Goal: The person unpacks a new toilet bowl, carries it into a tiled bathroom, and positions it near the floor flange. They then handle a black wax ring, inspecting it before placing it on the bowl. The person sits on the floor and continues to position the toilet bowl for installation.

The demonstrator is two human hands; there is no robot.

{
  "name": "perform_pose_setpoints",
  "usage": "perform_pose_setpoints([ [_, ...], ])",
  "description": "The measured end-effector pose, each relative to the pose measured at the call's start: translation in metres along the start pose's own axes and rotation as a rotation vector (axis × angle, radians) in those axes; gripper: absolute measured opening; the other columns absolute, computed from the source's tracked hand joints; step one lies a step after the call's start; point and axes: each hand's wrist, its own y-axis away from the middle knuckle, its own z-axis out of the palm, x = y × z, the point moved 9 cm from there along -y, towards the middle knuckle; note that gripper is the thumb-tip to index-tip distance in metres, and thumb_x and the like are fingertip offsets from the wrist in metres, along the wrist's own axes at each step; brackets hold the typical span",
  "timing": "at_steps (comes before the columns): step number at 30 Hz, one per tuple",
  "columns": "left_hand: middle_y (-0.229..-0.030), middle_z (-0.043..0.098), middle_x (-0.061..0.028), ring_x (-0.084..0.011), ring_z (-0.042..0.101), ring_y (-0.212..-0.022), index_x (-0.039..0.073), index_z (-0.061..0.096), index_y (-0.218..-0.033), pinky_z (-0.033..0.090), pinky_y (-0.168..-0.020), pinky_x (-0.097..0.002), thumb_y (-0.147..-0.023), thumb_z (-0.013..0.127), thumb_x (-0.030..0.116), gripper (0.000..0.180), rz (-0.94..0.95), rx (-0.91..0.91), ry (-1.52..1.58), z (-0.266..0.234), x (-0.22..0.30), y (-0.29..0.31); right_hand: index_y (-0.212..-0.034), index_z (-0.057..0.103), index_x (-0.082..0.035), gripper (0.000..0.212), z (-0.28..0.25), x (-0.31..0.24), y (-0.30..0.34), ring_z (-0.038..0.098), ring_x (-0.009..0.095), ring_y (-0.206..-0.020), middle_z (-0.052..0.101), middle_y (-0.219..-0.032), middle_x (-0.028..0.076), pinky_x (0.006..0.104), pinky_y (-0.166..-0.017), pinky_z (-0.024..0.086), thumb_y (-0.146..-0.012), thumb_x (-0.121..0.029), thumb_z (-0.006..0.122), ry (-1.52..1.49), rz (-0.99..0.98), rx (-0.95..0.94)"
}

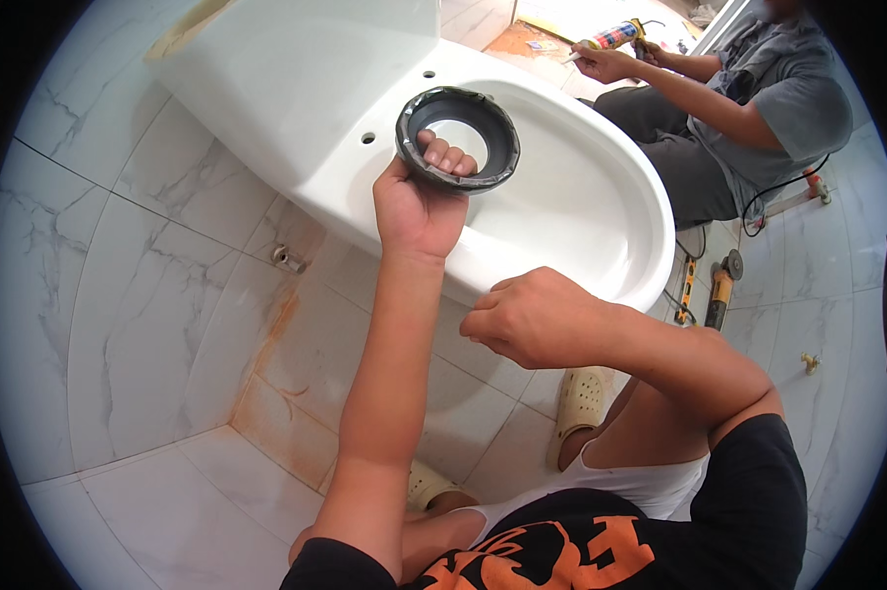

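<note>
My left hand (pixel 426 211) grips a black rubber toilet seal ring (pixel 502 147), its fingers curled through the opening over the near rim. The ring is tilted and held above the white toilet bowl (pixel 571 221), which has no seat on it. Two bolt holes show behind the bowl's opening. Just off the bowl's near side, my right hand (pixel 534 320) is closed with its fingers curled in. What it holds, if anything, is hidden from view.
At the far right a co-worker (pixel 758 118) sits holding a caulking gun (pixel 615 37). An angle grinder (pixel 724 287) and a yellow spirit level (pixel 687 290) lie on the floor to the right. A metal valve (pixel 286 259) sticks out at left; a brass tap (pixel 809 362) is on the right wall.
</note>
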Motion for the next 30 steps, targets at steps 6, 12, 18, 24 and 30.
perform_pose_setpoints([
  [6, -0.076, 0.049, -0.0043, -0.0184, 0.045, -0.071, 0.003, 0.059, -0.097, 0.041, -0.074, -0.0337, -0.102, 0.042, 0.012, 0.021, 0.011, -0.010, -0.003, -0.0002, 0.0015, -0.0015, -0.093, 0.071, -0.011, 0.009, -0.0009, 0.0003, -0.0001, 0.071, 0.025, -0.086, 0.071, -0.082, 0.004, 0.0412, -0.067, 0.057, -0.092, -0.020, 0.072, -0.021, -0.006, 0.014],
  [12, -0.074, 0.050, -0.0042, -0.0185, 0.045, -0.069, 0.004, 0.060, -0.098, 0.041, -0.071, -0.0336, -0.105, 0.042, 0.017, 0.024, 0.019, 0.034, 0.006, -0.0020, 0.0019, -0.0019, -0.089, 0.068, -0.008, 0.009, -0.0043, 0.0006, 0.0013, 0.071, 0.029, -0.082, 0.071, -0.082, 0.007, 0.0440, -0.069, 0.057, -0.092, -0.016, 0.067, -0.074, -0.028, 0.055],
  [18, -0.073, 0.049, -0.0044, -0.0183, 0.045, -0.069, 0.003, 0.060, -0.096, 0.041, -0.071, -0.0334, -0.105, 0.041, 0.017, 0.025, 0.006, 0.017, -0.023, -0.0018, 0.0019, -0.0008, -0.087, 0.067, -0.006, 0.007, -0.0022, 0.0018, 0.0032, 0.071, 0.031, -0.081, 0.072, -0.083, 0.009, 0.0460, -0.068, 0.056, -0.089, -0.012, 0.063, -0.073, -0.022, 0.025],
  [24, -0.072, 0.048, -0.0032, -0.0179, 0.044, -0.068, 0.005, 0.059, -0.095, 0.040, -0.071, -0.0332, -0.104, 0.040, 0.017, 0.024, -0.012, -0.008, -0.009, -0.0027, 0.0031, -0.0021, -0.081, 0.068, -0.008, 0.015, -0.0036, 0.0033, -0.0006, 0.069, 0.034, -0.071, 0.068, -0.070, 0.011, 0.0474, -0.065, 0.055, -0.092, -0.018, 0.065, -0.057, -0.033, 0.025],
  [30, -0.072, 0.046, -0.0027, -0.0177, 0.044, -0.069, 0.004, 0.056, -0.095, 0.040, -0.075, -0.0330, -0.101, 0.042, 0.013, 0.018, -0.028, -0.050, -0.014, 0.0001, 0.0024, -0.0018, -0.078, 0.067, -0.008, 0.031, -0.0018, 0.0065, -0.0021, 0.069, 0.035, -0.068, 0.068, -0.067, 0.012, 0.0472, -0.064, 0.055, -0.098, -0.032, 0.068, -0.053, -0.003, 0.000],
])
